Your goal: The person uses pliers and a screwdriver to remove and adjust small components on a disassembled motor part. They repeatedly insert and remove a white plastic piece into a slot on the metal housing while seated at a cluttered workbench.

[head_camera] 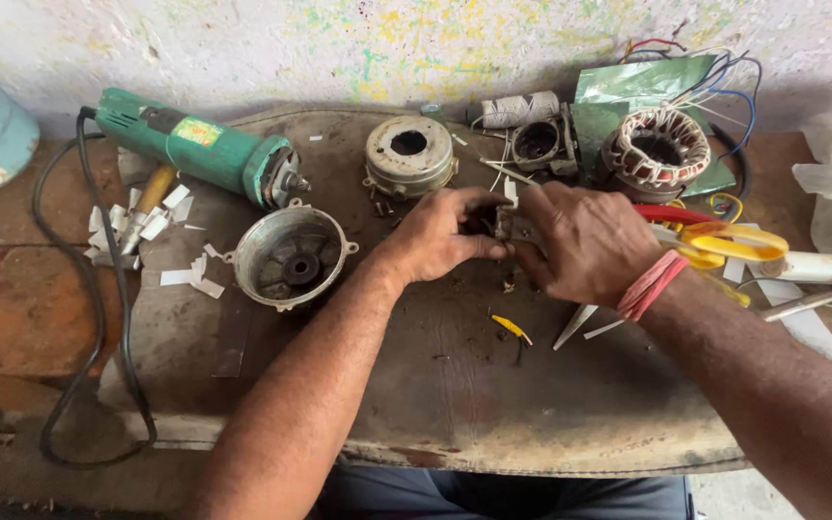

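Observation:
Both my hands meet over the middle of a dark, stained work board (455,385). My left hand (440,236) and my right hand (585,241) together pinch a small metal part (505,223), mostly hidden by the fingers; a white slip sticks up from it. A red thread band circles my right wrist. A round metal motor end cover (289,256) lies to the left of my left hand. Another round metal housing (408,154) sits just beyond it.
A green angle grinder (199,149) with a black cable lies at the back left. A copper-wound stator (657,149) with coloured wires, a spool of white thread (520,109) and yellow-handled scissors (724,243) lie at the back right. White paper scraps (142,226) litter the left.

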